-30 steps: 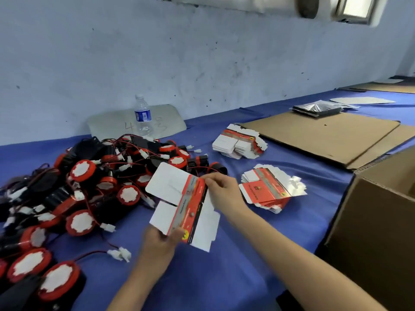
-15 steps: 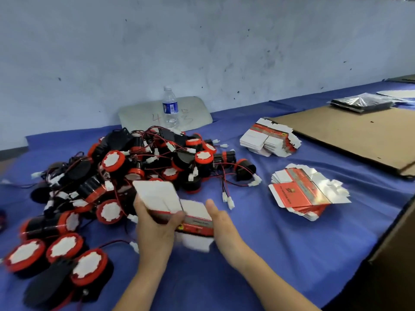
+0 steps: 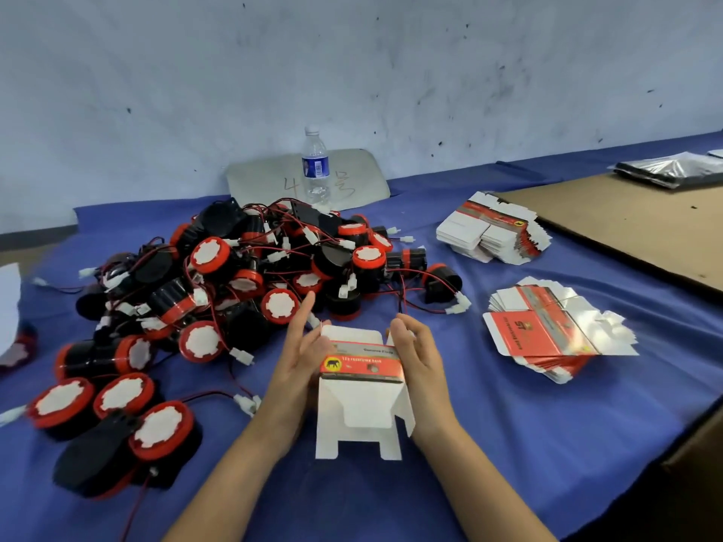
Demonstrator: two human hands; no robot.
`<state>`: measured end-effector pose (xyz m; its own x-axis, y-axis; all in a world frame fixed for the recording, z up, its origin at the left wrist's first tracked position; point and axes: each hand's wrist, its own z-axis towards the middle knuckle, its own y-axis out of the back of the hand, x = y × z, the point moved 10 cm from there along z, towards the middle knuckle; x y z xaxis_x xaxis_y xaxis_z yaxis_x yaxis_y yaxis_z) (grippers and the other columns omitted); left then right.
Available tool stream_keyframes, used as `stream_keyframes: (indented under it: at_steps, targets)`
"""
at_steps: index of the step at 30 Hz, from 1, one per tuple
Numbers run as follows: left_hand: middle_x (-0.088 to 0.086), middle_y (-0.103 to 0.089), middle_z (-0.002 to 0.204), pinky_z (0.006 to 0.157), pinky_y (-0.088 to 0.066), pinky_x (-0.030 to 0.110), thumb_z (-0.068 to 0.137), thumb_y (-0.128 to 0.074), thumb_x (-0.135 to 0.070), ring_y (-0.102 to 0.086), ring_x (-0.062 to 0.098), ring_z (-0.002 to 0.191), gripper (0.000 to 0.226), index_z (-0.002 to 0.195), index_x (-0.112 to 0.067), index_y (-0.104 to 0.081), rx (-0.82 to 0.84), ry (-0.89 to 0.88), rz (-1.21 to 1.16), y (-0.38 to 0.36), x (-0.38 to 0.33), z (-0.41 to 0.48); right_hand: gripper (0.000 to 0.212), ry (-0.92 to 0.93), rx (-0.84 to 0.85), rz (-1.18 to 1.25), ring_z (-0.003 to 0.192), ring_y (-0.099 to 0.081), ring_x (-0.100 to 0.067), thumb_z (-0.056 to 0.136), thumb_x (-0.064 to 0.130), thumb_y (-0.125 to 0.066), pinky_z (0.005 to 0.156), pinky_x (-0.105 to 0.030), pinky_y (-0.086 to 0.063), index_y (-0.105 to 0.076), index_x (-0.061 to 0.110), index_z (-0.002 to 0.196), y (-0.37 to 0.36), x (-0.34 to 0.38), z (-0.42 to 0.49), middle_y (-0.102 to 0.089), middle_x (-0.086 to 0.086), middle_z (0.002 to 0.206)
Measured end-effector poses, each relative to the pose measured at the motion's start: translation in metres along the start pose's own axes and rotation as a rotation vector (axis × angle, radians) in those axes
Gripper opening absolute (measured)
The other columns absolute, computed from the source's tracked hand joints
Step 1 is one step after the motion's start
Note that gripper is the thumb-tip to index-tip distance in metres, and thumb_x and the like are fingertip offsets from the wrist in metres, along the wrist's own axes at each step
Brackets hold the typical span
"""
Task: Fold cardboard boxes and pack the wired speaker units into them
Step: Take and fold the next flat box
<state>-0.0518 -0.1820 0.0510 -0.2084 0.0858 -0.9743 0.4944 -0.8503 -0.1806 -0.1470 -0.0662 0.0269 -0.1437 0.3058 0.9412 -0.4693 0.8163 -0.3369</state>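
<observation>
I hold a small red-and-white cardboard box (image 3: 362, 365) between both hands above the blue table, popped into a sleeve with its white end flaps hanging toward me. My left hand (image 3: 297, 365) presses flat against its left side, fingers straight and pointing away. My right hand (image 3: 422, 361) grips the right side, thumb on the top edge. A big pile of black-and-red wired speaker units (image 3: 250, 275) lies just beyond and to the left. Two stacks of flat unfolded boxes lie to the right, one near (image 3: 544, 338) and one farther back (image 3: 489, 232).
A water bottle (image 3: 315, 166) stands at the wall behind the pile, in front of a grey board. A large brown cardboard sheet (image 3: 626, 224) covers the far right, with silver plastic bags (image 3: 673, 170) on it. A brown carton's edge (image 3: 700, 444) shows at lower right.
The flat box blank has been opened into a sleeve and turned so its flaps face me. Both hands moved from pinching it to holding its two sides. The view shifted left.
</observation>
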Motion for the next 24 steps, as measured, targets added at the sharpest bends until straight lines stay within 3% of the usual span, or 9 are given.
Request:
stream_keyframes:
  at_steps: [4, 6, 8, 10, 12, 15, 18, 21, 24]
  targets:
    - [0.001, -0.063, 0.117, 0.081, -0.051, 0.027, 0.089, -0.048, -0.031, -0.064, 0.011, 0.100, 0.033, 0.119, -0.022, -0.059, -0.081, 0.069, -0.066, 0.009, 0.008, 0.001, 0.030, 0.162, 0.016, -0.196, 0.127, -0.043, -0.003, 0.095, 0.045, -0.047, 0.102, -0.029, -0.042, -0.056, 0.036, 0.121, -0.002, 0.019, -0.003, -0.040, 0.009, 0.142]
    - [0.005, -0.066, 0.107, 0.074, -0.052, 0.029, 0.097, -0.042, -0.031, -0.063, 0.019, 0.096, 0.031, 0.116, -0.013, -0.059, -0.137, 0.118, -0.135, 0.016, 0.011, 0.001, 0.041, 0.286, 0.115, -0.239, 0.137, -0.027, 0.004, 0.089, 0.064, -0.043, 0.102, -0.030, -0.045, -0.055, 0.043, 0.122, -0.015, 0.036, -0.012, -0.022, 0.025, 0.150]
    - [0.009, -0.062, 0.116, 0.062, -0.053, 0.024, 0.100, -0.037, -0.041, -0.063, 0.026, 0.100, 0.037, 0.115, -0.016, -0.059, -0.204, 0.224, -0.242, 0.024, 0.019, -0.002, 0.063, 0.436, 0.203, -0.324, 0.139, -0.024, 0.005, 0.079, 0.078, -0.044, 0.101, -0.030, -0.045, -0.051, 0.040, 0.128, -0.028, 0.049, -0.023, -0.016, 0.025, 0.154]
    - [0.013, -0.063, 0.116, 0.042, -0.045, 0.018, 0.103, -0.031, -0.040, -0.070, 0.028, 0.081, 0.037, 0.110, -0.017, -0.060, -0.201, 0.262, -0.246, 0.028, 0.023, -0.004, 0.071, 0.523, 0.266, -0.405, 0.142, -0.024, -0.004, 0.077, 0.077, -0.046, 0.102, -0.035, -0.044, -0.047, 0.035, 0.133, -0.037, 0.050, -0.030, -0.020, 0.021, 0.155]
    - [0.017, -0.067, 0.108, 0.035, -0.039, 0.017, 0.102, -0.027, -0.037, -0.069, 0.025, 0.058, 0.040, 0.104, -0.014, -0.059, -0.154, 0.244, -0.231, 0.025, 0.020, -0.003, 0.069, 0.573, 0.256, -0.422, 0.141, -0.029, -0.009, 0.082, 0.078, -0.040, 0.099, -0.029, -0.043, -0.043, 0.036, 0.136, -0.037, 0.053, -0.032, -0.028, 0.019, 0.153]
    - [0.016, -0.070, 0.112, 0.034, -0.039, 0.017, 0.096, -0.028, -0.046, -0.063, 0.026, 0.045, 0.048, 0.103, -0.011, -0.060, -0.058, 0.252, -0.205, 0.017, 0.020, -0.002, 0.065, 0.590, 0.166, -0.406, 0.135, -0.033, -0.004, 0.087, 0.076, -0.030, 0.103, -0.016, -0.029, -0.040, 0.035, 0.137, -0.029, 0.057, -0.031, -0.039, 0.018, 0.147]
    - [0.013, -0.070, 0.113, 0.043, -0.049, 0.021, 0.086, -0.034, -0.050, -0.066, 0.030, 0.052, 0.054, 0.111, -0.011, -0.061, 0.046, 0.316, -0.171, 0.002, 0.029, -0.005, 0.080, 0.582, 0.169, -0.327, 0.130, -0.044, -0.012, 0.084, 0.078, -0.031, 0.107, -0.026, -0.034, -0.036, 0.023, 0.141, -0.028, 0.058, -0.032, -0.053, 0.000, 0.136]
    - [0.015, -0.071, 0.111, 0.053, -0.056, 0.026, 0.079, -0.041, -0.044, -0.070, 0.034, 0.064, 0.051, 0.112, -0.010, -0.059, 0.094, 0.346, -0.186, -0.010, 0.038, -0.010, 0.096, 0.621, 0.169, -0.260, 0.111, -0.059, -0.011, 0.078, 0.083, -0.037, 0.091, -0.022, -0.046, -0.036, 0.011, 0.141, -0.026, 0.063, -0.036, -0.061, -0.006, 0.118]
    - [0.020, -0.071, 0.107, 0.054, -0.057, 0.027, 0.082, -0.042, -0.040, -0.071, 0.037, 0.070, 0.050, 0.113, -0.005, -0.059, 0.137, 0.408, -0.327, -0.020, 0.042, -0.014, 0.091, 0.670, 0.090, -0.258, 0.101, -0.063, -0.020, 0.073, 0.087, -0.035, 0.085, -0.023, -0.047, -0.040, 0.025, 0.140, -0.016, 0.068, -0.039, -0.063, -0.007, 0.110]
